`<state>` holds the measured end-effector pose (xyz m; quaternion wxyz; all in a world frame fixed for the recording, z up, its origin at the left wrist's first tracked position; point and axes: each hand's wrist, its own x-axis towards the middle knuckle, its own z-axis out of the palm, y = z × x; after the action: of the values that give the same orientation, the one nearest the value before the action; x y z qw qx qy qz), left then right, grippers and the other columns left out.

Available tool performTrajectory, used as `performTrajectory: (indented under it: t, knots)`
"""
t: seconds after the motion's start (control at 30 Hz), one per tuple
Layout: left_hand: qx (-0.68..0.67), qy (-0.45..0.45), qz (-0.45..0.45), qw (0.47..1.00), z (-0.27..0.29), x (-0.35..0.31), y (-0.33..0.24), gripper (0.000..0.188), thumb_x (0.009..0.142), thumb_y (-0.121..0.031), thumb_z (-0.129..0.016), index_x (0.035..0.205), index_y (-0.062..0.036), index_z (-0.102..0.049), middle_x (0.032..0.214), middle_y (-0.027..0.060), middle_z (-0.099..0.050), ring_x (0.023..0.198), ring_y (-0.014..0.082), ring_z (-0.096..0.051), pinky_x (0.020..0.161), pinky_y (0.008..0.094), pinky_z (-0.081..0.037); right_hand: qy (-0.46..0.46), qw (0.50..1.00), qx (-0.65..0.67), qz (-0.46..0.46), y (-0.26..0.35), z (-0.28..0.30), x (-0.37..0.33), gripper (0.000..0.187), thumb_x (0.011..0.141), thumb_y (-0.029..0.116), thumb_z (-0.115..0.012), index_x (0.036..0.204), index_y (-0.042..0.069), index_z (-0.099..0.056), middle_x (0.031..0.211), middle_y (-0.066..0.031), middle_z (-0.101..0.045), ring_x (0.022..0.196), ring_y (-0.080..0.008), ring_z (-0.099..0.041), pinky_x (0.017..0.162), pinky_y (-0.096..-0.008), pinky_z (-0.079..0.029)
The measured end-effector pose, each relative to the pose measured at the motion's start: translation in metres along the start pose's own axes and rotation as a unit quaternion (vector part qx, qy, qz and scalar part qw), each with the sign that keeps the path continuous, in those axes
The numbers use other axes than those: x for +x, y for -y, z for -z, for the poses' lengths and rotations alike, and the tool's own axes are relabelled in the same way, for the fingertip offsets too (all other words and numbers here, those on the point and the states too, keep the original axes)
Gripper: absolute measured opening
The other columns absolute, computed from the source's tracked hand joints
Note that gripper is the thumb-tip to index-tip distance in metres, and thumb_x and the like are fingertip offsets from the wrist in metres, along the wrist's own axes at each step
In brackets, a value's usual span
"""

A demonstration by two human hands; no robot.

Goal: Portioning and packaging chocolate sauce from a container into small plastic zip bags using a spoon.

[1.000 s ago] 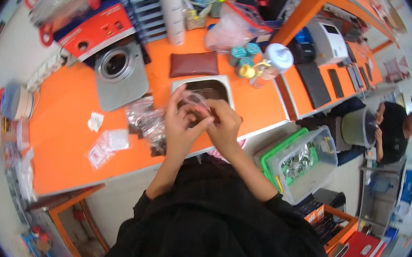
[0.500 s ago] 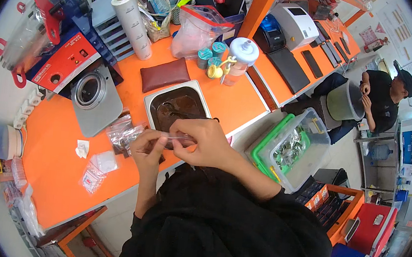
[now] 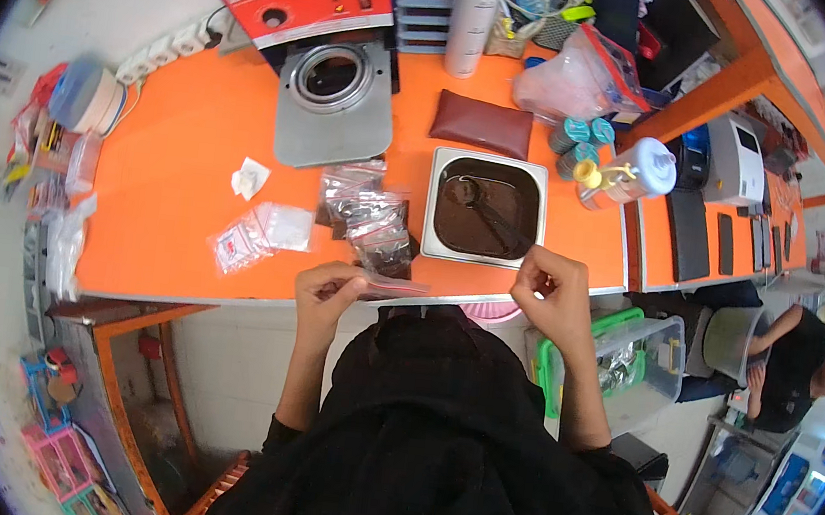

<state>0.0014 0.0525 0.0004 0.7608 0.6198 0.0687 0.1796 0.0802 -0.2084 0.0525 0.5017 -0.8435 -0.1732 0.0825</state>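
My left hand (image 3: pixel 328 292) pinches a small clear zip bag (image 3: pixel 397 285) by one end, over the table's front edge. My right hand (image 3: pixel 556 298) is apart from it, its fingers curled and thumb drawn in, with nothing visible in them. It is beside the near right corner of a steel pan (image 3: pixel 435 203) holding dark brown paste (image 3: pixel 476 226). A black spoon (image 3: pixel 497 221) rests in the paste, its handle pointing toward my right hand. Several zip bags with dark contents (image 3: pixel 375 229) lie overlapping left of the pan. Flat empty bags (image 3: pixel 248 240) lie farther left.
Behind stand a red-and-blue sealing machine (image 3: pixel 308 5), a brown pouch (image 3: pixel 482 124), teal-lidded jars (image 3: pixel 576 139) and a pump bottle (image 3: pixel 632 180). A crumpled tissue (image 3: pixel 250 178) lies on the orange table (image 3: pixel 169 182). At right, a co-worker (image 3: pixel 803 369) holds a bucket (image 3: pixel 733 342) near a clear bin (image 3: pixel 658 364).
My hands have moved apart. The right one has let go of the bag and moved right beside the pan; the left one keeps the bag. The view has turned and shifted.
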Motion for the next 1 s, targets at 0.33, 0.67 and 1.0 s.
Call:
performTrajectory:
  t: [0.33, 0.67, 1.0]
  knots:
    - [0.112, -0.138, 0.098, 0.979, 0.033, 0.004, 0.12, 0.019, 0.084, -0.012, -0.062, 0.099, 0.0002, -0.062, 0.079, 0.0003, -0.062, 0.069, 0.0057, -0.054, 0.063, 0.0199, -0.042, 0.184, 0.959, -0.11, 0.183, -0.046, -0.139, 0.003, 0.038, 0.077, 0.02, -0.063, 0.114, 0.012, -0.055, 0.115, -0.0103, -0.052, 0.106, -0.0261, -0.052, 0.085, -0.0396, -0.043]
    - [0.627, -0.247, -0.027, 0.738, 0.108, 0.028, 0.114, 0.029, 0.078, -0.023, -0.064, 0.105, -0.0138, -0.066, 0.114, 0.0051, -0.056, 0.115, 0.0272, -0.039, 0.092, 0.0454, -0.03, 0.129, 0.88, -0.292, 0.352, -0.1, -0.226, 0.054, 0.037, 0.081, 0.038, -0.057, 0.116, 0.027, -0.055, 0.14, -0.0002, -0.035, 0.129, -0.0175, -0.03, 0.099, -0.0495, -0.023]
    - [0.303, -0.28, -0.034, 0.91, 0.098, 0.028, 0.096, 0.022, 0.087, -0.026, -0.056, 0.103, -0.0158, -0.068, 0.118, 0.0004, -0.055, 0.107, 0.0205, -0.044, 0.093, 0.0345, -0.031, 0.134, 0.927, -0.173, 0.303, -0.058, -0.214, 0.054, 0.045, 0.082, 0.028, -0.06, 0.124, 0.015, -0.05, 0.136, -0.0094, -0.038, 0.124, -0.0214, -0.039, 0.097, -0.0441, -0.03]
